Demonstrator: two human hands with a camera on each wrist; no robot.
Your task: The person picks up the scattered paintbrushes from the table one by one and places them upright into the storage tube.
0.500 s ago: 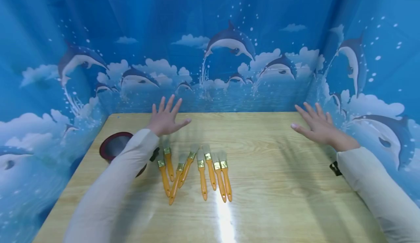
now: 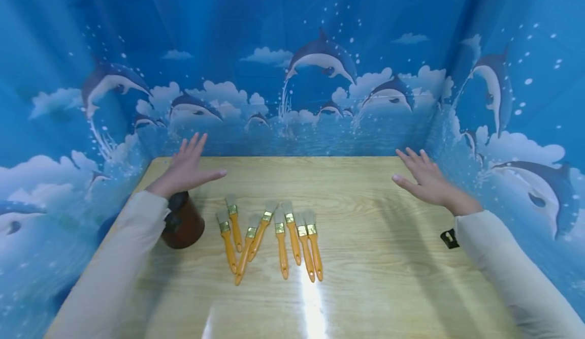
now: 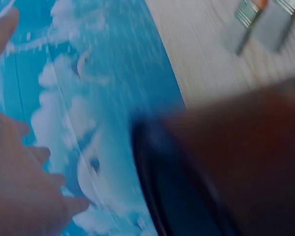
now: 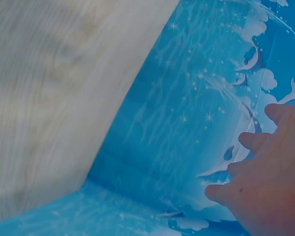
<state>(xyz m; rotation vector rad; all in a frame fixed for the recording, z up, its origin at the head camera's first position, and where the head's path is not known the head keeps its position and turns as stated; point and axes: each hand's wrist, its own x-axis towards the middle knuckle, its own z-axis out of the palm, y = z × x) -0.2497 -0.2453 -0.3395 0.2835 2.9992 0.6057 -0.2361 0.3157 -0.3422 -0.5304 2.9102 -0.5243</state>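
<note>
Blue dolphin-printed sheeting (image 2: pixel 320 64) is walling in a pale wooden table (image 2: pixel 375 278). Both hands are hovering above its far corners, fingers spread and grasping nothing: the left hand (image 2: pixel 185 168) is hanging just beyond a dark brown round pot (image 2: pixel 184 224), the right hand (image 2: pixel 427 181) well apart. Eight orange-handled paintbrushes (image 2: pixel 274 237) are lying between them, right beside the pot.

Staged recording booth, dolphin backdrop (image 2: pixel 320 59), wooden table (image 2: pixel 365 257)
</note>
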